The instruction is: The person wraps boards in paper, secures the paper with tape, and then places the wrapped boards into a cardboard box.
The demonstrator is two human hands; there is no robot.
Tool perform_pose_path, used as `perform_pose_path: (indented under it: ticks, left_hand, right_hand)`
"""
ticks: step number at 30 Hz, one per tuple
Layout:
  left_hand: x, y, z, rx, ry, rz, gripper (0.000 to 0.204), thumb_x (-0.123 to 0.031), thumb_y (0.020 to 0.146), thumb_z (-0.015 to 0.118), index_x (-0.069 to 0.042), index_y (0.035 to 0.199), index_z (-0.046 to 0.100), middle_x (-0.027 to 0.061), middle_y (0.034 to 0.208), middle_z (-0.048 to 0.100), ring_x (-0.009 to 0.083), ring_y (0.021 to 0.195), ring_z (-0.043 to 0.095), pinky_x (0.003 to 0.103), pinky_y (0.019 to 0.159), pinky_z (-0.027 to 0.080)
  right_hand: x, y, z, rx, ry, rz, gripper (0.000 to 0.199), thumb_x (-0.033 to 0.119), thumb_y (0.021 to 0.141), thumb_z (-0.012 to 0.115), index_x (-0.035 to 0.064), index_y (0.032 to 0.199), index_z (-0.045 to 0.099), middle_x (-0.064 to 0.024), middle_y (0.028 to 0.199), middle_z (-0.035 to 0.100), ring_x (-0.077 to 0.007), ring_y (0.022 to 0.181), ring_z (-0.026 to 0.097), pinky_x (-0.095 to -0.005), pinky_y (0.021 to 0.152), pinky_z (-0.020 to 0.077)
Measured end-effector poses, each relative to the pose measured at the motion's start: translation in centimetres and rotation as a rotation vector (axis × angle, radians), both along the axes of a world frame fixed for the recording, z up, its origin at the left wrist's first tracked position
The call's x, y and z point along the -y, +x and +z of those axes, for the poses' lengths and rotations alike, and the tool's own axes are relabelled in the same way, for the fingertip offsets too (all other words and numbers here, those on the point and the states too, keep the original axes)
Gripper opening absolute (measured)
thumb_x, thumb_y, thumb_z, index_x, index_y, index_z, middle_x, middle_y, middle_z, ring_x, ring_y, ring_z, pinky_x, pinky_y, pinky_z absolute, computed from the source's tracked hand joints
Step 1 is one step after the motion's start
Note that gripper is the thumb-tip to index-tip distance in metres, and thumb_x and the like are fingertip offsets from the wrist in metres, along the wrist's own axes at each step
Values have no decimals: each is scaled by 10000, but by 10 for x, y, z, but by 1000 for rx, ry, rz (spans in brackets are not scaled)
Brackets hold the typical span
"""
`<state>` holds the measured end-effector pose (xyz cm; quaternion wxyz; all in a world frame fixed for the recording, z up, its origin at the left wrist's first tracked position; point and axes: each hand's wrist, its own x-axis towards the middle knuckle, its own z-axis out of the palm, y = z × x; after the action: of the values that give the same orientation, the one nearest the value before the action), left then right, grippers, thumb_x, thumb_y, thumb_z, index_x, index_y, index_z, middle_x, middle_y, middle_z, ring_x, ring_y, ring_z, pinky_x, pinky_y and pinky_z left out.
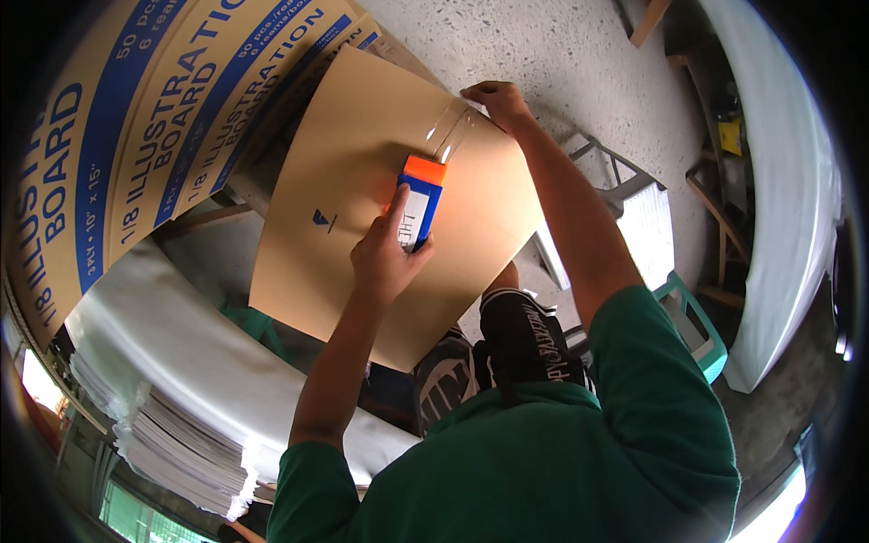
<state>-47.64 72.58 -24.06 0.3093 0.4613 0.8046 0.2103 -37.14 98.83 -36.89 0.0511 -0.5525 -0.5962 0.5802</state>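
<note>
A brown cardboard box lies before me, its flat face tilted toward the upper right. My left hand is closed around a blue and orange tape dispenser, index finger stretched along its side. The dispenser's orange end rests over the box. From there a strip of clear, shiny tape runs up to the far edge. At that edge my right hand has its fingertips pinched together, close to the tape's far end. Whatever sits between those fingertips is too small to make out.
Several printed brown cartons stand stacked at the left. Below them is a broad white covered surface with a stack of white sheets. To the right are a white stack, a green stool and a long pale sheet-covered bulk.
</note>
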Motion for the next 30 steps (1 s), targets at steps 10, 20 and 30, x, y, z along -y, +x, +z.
perform_pose_path:
  ticks: [10,20,30]
  left_hand:
    - [-39,2,11,-191,-356,-37,763,-396,742,611,-250,1381,221,201,938,522,368,739,603,461,646,494]
    - [-2,-20,15,-191,-377,-195,685,-317,671,664,-172,1275,374,208,861,573,364,778,602,460,654,497]
    - [248,-27,41,-160,-831,-139,832,-377,702,643,-302,1397,192,214,917,532,396,786,578,471,660,484]
  right_hand:
    - [66,-23,63,378,499,392,426,446,893,392,168,1203,484,-104,1192,519,-260,1056,515,-422,861,387]
    - [75,-22,42,462,823,370,505,541,875,361,160,1188,469,-61,1100,578,-249,1023,541,-418,863,394]
    - [76,-24,38,477,885,371,543,567,871,342,174,1233,439,-51,1121,570,-240,1061,524,-401,891,392]
